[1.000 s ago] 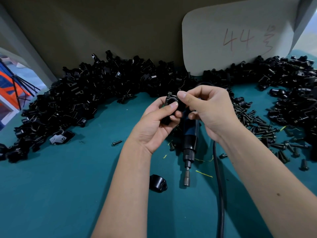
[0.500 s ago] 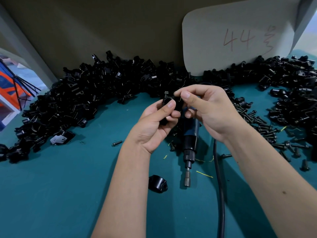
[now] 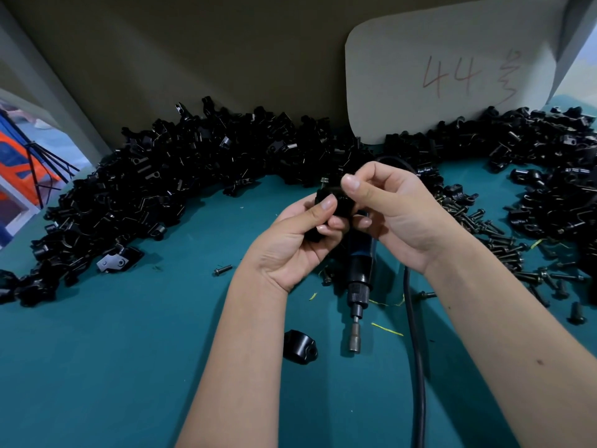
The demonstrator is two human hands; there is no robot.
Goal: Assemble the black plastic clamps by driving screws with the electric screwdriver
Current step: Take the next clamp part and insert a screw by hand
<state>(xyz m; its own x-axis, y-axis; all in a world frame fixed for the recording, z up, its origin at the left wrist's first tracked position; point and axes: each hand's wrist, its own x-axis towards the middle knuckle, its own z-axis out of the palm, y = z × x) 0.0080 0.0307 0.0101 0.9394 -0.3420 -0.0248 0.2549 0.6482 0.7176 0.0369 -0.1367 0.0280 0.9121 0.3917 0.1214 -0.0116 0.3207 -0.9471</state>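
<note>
My left hand [image 3: 297,240] grips a black plastic clamp [image 3: 329,205] above the teal table, thumb on its front. My right hand [image 3: 394,211] meets it from the right, thumb and forefinger pinching at the clamp's top; what they pinch is blurred. A screw head [image 3: 324,180] pokes up at the clamp's upper left. The electric screwdriver [image 3: 358,279] lies on the table below both hands, its socket bit [image 3: 354,344] pointing toward me and its black cable [image 3: 416,367] running down to the frame's bottom edge. A loose clamp half [image 3: 300,346] lies left of the bit.
A long heap of black clamp parts [image 3: 168,185] curves along the back and left, another heap [image 3: 555,176] at the right. Several loose screws [image 3: 504,244] lie right of my right wrist, and one screw [image 3: 223,270] lies left. A cardboard sign [image 3: 452,66] marked 44 leans on the back wall.
Both hands with the clamp have drifted slightly up and away. My right thumb and forefinger have shifted along the clamp's top. The screwdriver has stayed put.
</note>
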